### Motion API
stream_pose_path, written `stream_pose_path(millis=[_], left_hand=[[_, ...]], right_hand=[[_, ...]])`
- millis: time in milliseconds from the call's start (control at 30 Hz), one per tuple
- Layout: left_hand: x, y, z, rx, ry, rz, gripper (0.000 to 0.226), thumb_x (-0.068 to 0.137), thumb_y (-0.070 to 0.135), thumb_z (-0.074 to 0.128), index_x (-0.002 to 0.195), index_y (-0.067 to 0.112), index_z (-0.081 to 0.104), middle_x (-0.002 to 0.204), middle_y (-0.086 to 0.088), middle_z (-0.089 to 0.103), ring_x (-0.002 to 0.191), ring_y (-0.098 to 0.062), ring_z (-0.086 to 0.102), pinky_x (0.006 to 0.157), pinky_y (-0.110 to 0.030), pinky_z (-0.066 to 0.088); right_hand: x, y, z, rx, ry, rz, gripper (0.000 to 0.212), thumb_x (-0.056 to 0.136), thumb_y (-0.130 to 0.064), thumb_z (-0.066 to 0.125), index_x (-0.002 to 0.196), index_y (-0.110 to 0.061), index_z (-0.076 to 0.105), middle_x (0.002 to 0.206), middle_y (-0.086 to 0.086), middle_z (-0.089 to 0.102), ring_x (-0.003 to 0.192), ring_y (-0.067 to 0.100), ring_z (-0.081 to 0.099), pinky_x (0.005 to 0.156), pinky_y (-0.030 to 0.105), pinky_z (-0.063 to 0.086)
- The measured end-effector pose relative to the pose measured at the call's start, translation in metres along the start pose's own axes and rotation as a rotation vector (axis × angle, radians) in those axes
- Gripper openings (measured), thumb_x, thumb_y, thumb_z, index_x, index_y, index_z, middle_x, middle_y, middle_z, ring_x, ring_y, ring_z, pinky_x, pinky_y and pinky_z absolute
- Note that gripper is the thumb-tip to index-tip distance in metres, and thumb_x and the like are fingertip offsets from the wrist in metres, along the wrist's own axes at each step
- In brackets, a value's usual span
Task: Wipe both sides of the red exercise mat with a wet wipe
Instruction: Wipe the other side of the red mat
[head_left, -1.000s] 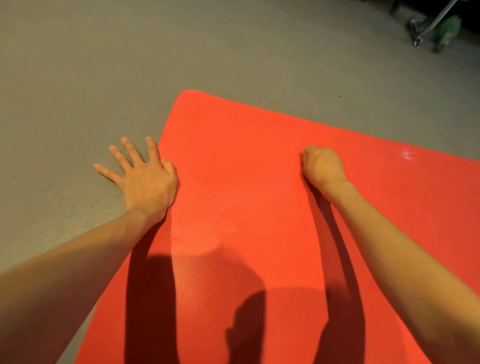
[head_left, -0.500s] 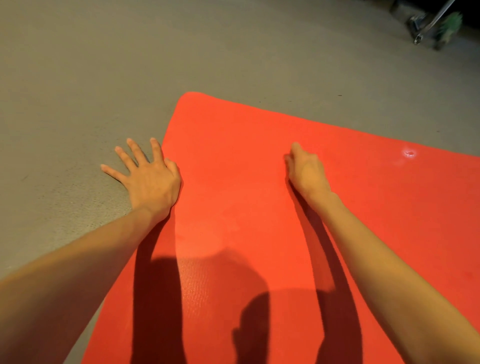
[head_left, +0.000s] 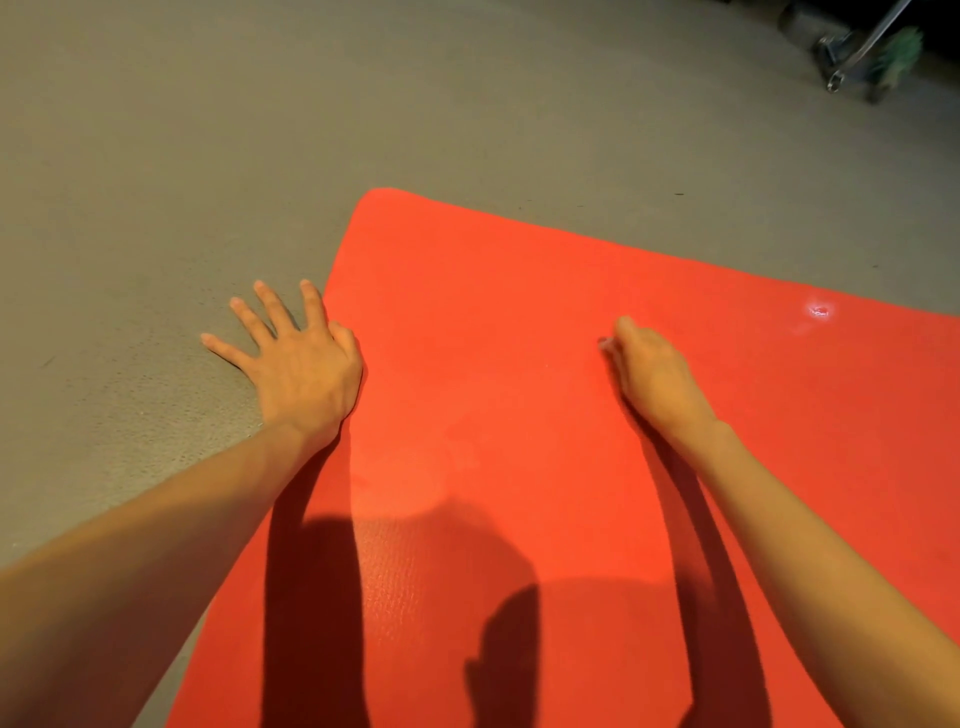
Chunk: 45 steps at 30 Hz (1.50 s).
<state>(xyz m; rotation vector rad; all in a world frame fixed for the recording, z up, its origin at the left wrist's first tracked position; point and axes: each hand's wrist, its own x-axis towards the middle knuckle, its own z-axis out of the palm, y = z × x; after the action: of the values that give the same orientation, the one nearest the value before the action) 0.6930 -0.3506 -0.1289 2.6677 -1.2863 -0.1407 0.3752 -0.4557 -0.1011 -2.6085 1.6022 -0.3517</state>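
The left hand (head_left: 298, 364) lies flat, palm down, its fingers straight and fanned wide. Four of them press on the grey floor (head_left: 130, 208), and the thumb sits tucked against the left edge of the mat (head_left: 493, 322), touching it. That hand grasps nothing.

The mat is red and spread flat on the floor. It begins right at that thumb, its rounded far corner lies beyond the left fingertips and a little to their right, and it runs on under the other hand and out of view past it. Dark shadows of both arms fall on the mat on the wrist side of the fingers.

The right hand (head_left: 657, 376) rests on the mat, knuckles up, fingers curled under and clenched round a wipe (head_left: 604, 343) — only a small pale scrap of it peeks out at the fingertips, touching the mat.

Beyond those fingers and off to their right, a small wet glint (head_left: 821, 310) shines on the mat. Much farther that way, well apart from the mat, stand a metal frame (head_left: 852, 47) and something green (head_left: 898, 49) — too dim to make out.
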Motion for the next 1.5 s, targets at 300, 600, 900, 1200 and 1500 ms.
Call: stream_pose_path(millis=[300,600,900,1200,1500], left_hand=[[0.001,0.000,0.000,0.006,0.006,0.010,0.057,0.096,0.032,0.023,0.151,0.016,0.022,0.155,-0.027,0.012,0.142,-0.050,0.004,0.103,-0.077,0.000],[0.003,0.000,0.002,0.008,0.010,0.015,0.056,0.097,0.031,0.024,0.151,0.015,0.023,0.155,-0.028,0.012,0.141,-0.050,0.005,0.103,-0.077,0.000],[0.003,0.001,0.001,0.005,0.010,0.013,0.057,0.097,0.031,0.024,0.150,0.014,0.023,0.155,-0.027,0.013,0.141,-0.050,0.005,0.103,-0.076,0.000],[0.003,0.001,-0.001,0.001,0.007,0.015,0.057,0.096,0.031,0.023,0.151,0.016,0.022,0.156,-0.026,0.012,0.142,-0.049,0.004,0.104,-0.076,-0.001],[0.003,0.002,0.001,-0.002,0.008,0.011,0.057,0.096,0.031,0.024,0.151,0.016,0.022,0.156,-0.026,0.012,0.142,-0.049,0.004,0.104,-0.076,-0.001]], right_hand=[[-0.021,-0.021,0.000,0.048,-0.096,-0.312,0.025,0.094,-0.026,0.037,0.075,-0.010,0.043,0.064,0.014,0.050,0.059,0.033,0.049,0.059,0.038,0.027],[-0.023,-0.049,0.008,0.079,-0.060,-0.410,0.015,0.091,-0.015,0.047,0.079,-0.016,0.039,0.066,0.011,0.051,0.066,0.027,0.044,0.059,0.036,0.025],[-0.027,-0.081,0.016,0.141,-0.086,-0.551,0.016,0.088,-0.010,0.056,0.082,-0.015,0.042,0.070,0.009,0.052,0.068,0.021,0.040,0.062,0.034,0.027],[-0.041,-0.122,0.027,0.183,-0.065,-0.544,0.018,0.084,-0.007,0.060,0.084,-0.014,0.044,0.072,0.009,0.057,0.067,0.025,0.050,0.064,0.033,0.030],[-0.043,-0.151,0.034,0.232,-0.011,-0.519,0.013,0.083,-0.007,0.052,0.088,-0.012,0.041,0.074,0.011,0.057,0.072,0.023,0.045,0.065,0.034,0.030]])
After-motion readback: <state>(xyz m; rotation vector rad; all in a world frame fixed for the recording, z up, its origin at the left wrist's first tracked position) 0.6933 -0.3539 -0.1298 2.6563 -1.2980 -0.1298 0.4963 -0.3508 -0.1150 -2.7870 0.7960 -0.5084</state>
